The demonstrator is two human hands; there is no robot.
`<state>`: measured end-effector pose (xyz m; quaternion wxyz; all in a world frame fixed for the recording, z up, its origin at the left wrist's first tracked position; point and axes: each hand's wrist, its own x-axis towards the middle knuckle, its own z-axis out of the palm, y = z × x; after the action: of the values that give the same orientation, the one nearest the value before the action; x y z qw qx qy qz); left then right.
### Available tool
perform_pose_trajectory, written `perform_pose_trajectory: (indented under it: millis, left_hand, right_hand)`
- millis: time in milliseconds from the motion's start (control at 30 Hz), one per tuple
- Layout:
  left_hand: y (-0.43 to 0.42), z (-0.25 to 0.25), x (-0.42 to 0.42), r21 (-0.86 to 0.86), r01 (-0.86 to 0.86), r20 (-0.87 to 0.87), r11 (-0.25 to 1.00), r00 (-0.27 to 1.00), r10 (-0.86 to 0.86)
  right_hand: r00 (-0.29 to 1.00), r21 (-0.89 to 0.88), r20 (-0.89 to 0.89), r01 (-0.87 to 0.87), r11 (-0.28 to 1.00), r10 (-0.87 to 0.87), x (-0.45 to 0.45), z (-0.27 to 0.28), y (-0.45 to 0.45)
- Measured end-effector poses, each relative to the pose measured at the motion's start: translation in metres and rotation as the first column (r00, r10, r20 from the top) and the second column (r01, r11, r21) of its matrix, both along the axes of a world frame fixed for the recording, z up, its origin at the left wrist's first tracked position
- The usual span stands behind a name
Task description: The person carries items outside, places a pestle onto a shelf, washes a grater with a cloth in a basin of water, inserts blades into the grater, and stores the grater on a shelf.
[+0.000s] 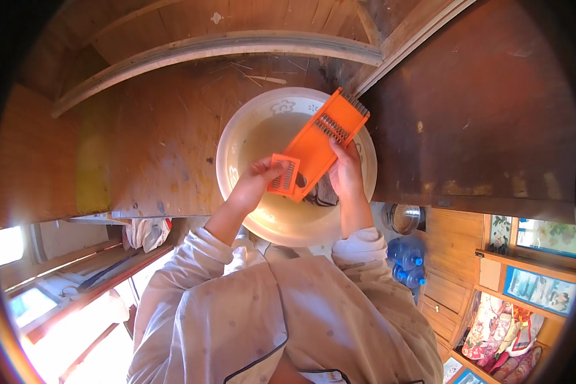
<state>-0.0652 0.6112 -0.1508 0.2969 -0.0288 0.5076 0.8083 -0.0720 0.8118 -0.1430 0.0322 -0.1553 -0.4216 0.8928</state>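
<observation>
An orange mandoline slicer (313, 146) slants over a wide white basin (228, 144), its rows of metal teeth toward the far end. My right hand (347, 174) grips its right edge, thumb on the upper face near the middle blades. Between the thumb and fingers of my left hand (251, 187) is a small orange grater plate (290, 177) with metal teeth. This plate lies over the slicer's near end, close to a round hole there. Cloudy liquid fills the basin's bottom. Something dark and pale (324, 193) shows below the slicer, partly hidden, and I cannot make out its kind.
The basin stands against a brown wooden panel (166, 150), below a curved wooden rail (237, 43). A dark reddish-brown board (473, 115) is at right. Large blue water bottles (406, 255) and a wooden cabinet (451, 269) stand at lower right. White bags (148, 233) lie at left.
</observation>
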Motion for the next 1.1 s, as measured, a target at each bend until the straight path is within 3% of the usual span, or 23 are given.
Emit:
perform_pose_trajectory:
  millis: [133,233,300,400,467,500,600,667,733,800,833,900,1000,1100]
  left_hand:
    - [-0.008,-0.001,-0.010,0.035,-0.101,0.080,0.994,0.992,0.098]
    - [-0.005,0.005,-0.016,-0.076,-0.148,0.039,0.986,0.988,0.151]
    - [0.007,-0.009,-0.014,-0.208,-0.102,-0.167,0.973,0.984,0.068]
    - [0.021,0.031,-0.004,-0.454,-0.069,-0.402,0.888,0.905,-0.136]
    - [0.023,0.043,-0.004,-0.664,-0.170,-0.528,0.728,0.796,-0.296]
    - [0.027,0.023,-0.005,-0.572,-0.330,-0.689,0.751,0.691,-0.221]
    - [0.023,0.023,-0.010,-0.702,-0.278,-0.667,0.655,0.578,-0.470]
    - [0.026,0.015,-0.013,-0.632,-0.511,-0.774,0.582,0.429,-0.465]
    - [0.033,0.045,-0.001,-0.514,-0.778,-0.842,0.361,0.378,-0.386]
    - [0.026,0.049,-0.004,-0.764,-0.389,-0.585,0.514,0.754,-0.298]
    - [0.024,0.049,-0.004,-0.781,-0.164,-0.393,0.602,0.879,-0.271]
    - [0.018,0.014,-0.009,-0.610,0.015,-0.306,0.792,0.918,-0.253]
    - [0.009,0.023,-0.005,-0.385,0.056,-0.206,0.921,0.968,-0.145]
    - [-0.011,0.040,0.001,-0.440,0.006,-0.274,0.898,0.951,-0.140]
  right_hand:
    - [0.995,0.325,-0.086,0.083,0.942,-0.058,-0.003,-0.007,0.007]
    - [0.997,0.401,-0.081,0.044,0.915,-0.012,0.000,-0.015,0.005]
    - [0.992,0.449,-0.095,-0.030,0.893,0.082,0.000,-0.010,-0.002]
    - [0.992,0.470,-0.062,-0.071,0.880,0.113,-0.001,-0.018,-0.009]
    - [0.995,0.442,-0.002,-0.089,0.893,0.100,0.001,-0.016,-0.013]
    - [0.995,0.412,0.000,-0.088,0.907,0.096,0.000,-0.015,-0.014]
    - [0.998,0.356,0.044,-0.054,0.933,0.041,0.004,-0.019,-0.015]
    - [0.999,0.245,0.036,-0.042,0.969,0.034,0.005,-0.030,-0.014]
    - [0.998,0.071,0.031,-0.051,0.996,0.049,0.005,-0.027,-0.014]
    - [0.993,0.034,0.121,-0.014,0.999,0.010,0.005,-0.030,-0.008]
    - [0.992,0.014,0.108,-0.066,0.998,0.064,0.007,-0.023,-0.008]
    - [0.989,0.023,0.132,-0.064,0.998,0.060,0.008,-0.007,-0.019]
    - [0.985,0.088,0.170,-0.037,0.995,0.022,0.003,-0.010,-0.025]
    - [0.966,0.041,0.163,-0.211,0.977,0.201,-0.002,-0.025,-0.021]
